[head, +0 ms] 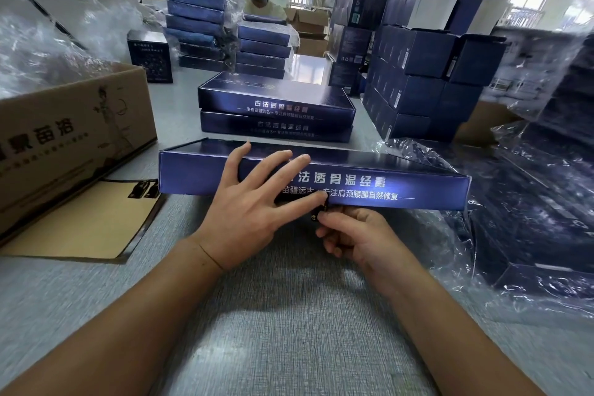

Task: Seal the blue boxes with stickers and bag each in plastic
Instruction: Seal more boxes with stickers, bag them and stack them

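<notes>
Your left hand (254,202) lies spread, fingers straight, on the near face of the box (385,183) at the middle of the table (289,315). Your right hand (356,235) pinches a small dark sticker (316,217) at the box's lower edge. A stack (276,106) of two more sits just behind, and a carton (74,132) stands at the left edge.

free: grey table (289,315) in the near foreground | left: cardboard carton (74,125) | right: plastic-wrapped boxes (530,219) | ahead: blue box (401,183), two-box stack (276,106) just behind
</notes>
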